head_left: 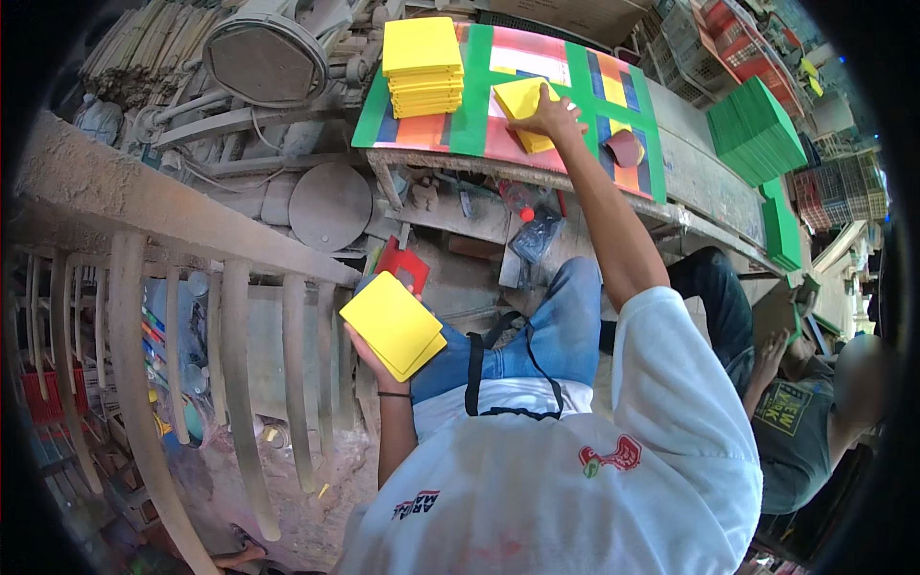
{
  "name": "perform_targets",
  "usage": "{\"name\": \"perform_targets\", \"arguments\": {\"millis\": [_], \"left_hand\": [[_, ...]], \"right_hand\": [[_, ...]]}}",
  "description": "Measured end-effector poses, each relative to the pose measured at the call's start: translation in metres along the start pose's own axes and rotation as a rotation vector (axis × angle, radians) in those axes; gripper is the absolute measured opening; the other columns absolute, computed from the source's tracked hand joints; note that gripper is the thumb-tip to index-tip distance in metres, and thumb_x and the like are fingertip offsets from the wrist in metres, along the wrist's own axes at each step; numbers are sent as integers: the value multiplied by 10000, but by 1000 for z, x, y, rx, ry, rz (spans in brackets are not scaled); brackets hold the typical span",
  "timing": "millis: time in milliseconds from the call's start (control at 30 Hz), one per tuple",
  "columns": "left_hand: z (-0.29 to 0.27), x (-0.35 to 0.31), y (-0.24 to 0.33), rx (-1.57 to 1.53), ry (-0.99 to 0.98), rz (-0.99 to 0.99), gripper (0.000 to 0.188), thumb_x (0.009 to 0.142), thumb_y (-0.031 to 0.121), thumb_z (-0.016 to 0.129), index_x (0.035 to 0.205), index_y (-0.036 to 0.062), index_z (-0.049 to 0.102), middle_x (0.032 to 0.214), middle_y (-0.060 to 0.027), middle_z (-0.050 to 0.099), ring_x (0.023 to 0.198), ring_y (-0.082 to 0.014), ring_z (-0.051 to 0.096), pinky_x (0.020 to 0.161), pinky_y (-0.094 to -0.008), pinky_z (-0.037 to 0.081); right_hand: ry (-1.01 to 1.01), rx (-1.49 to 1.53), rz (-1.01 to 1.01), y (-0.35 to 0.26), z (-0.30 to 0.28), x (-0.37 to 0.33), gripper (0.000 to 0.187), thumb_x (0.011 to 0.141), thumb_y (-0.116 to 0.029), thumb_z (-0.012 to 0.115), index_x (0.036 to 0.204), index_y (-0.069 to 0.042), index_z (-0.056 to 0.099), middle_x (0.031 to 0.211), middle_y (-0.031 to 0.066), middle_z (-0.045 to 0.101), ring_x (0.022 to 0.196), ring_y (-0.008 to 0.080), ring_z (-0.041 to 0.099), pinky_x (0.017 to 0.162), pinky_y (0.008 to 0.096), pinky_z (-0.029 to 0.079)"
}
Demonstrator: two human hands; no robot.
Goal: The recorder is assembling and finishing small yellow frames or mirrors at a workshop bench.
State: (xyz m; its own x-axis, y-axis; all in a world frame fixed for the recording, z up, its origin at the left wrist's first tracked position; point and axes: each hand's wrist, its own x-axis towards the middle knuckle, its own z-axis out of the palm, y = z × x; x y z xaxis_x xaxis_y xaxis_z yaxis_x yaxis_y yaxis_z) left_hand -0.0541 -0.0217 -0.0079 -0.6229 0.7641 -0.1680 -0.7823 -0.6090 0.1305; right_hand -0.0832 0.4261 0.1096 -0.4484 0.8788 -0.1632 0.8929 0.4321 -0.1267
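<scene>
Two or more thin yellow rectangular boards with rounded corners lie slightly fanned in my left hand, above my left thigh. The fingers beneath them are mostly hidden. My right hand reaches out to the table and spans a small pile of yellow boards, thumb at one side and fingers at the other. To the left of that pile stands a taller, neat stack of similar yellow boards. A dark reddish rounded object lies right of my right hand.
The table top has green, pink and orange covering. Green stacks stand farther right on a bench. A wooden railing runs along the left. Another person sits close at right, holding a board. A bottle lies under the table.
</scene>
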Motion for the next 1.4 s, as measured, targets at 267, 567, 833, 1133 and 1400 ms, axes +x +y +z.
{"name": "perform_targets", "arguments": {"millis": [267,567,833,1133,1400], "left_hand": [[1,0,-2,-3,-38,-52,948,821,736,376,1483,89,172,1499,-242,202,1338,-438,276,1072,-621,175],[38,23,-46,37,-67,-278,950,809,737,393,1480,95,192,1475,-278,227,1309,-455,318,1037,-634,236],[111,48,-93,297,-1,-199,915,855,697,336,1436,-2,232,1417,-281,325,1249,-422,413,1034,-502,350],[183,40,-97,417,-147,-106,913,833,675,369,1424,-12,251,1406,-268,342,1266,-388,410,1032,-495,360],[201,34,-94,373,-292,-38,937,823,680,375,1411,-41,264,1424,-228,343,1287,-357,399,1041,-474,365]], "right_hand": [[466,435,-389,48,-14,-63,732,723,-567,694,1231,-61,543,1214,226,555,1110,354,550,899,441,457],[-376,1311,-41,102,114,-340,753,753,-90,754,1387,-75,347,1225,104,519,1045,186,553,830,323,503],[-337,1105,-453,88,20,-280,819,742,-238,771,1398,-34,324,1177,186,575,1073,263,588,847,344,507],[-329,1417,-298,81,-11,-308,567,791,-70,713,1275,17,432,1159,159,588,1132,223,558,891,320,485],[-581,1836,-199,96,-9,-311,418,851,26,619,1219,0,423,1162,156,574,1071,180,554,933,285,424]]}}
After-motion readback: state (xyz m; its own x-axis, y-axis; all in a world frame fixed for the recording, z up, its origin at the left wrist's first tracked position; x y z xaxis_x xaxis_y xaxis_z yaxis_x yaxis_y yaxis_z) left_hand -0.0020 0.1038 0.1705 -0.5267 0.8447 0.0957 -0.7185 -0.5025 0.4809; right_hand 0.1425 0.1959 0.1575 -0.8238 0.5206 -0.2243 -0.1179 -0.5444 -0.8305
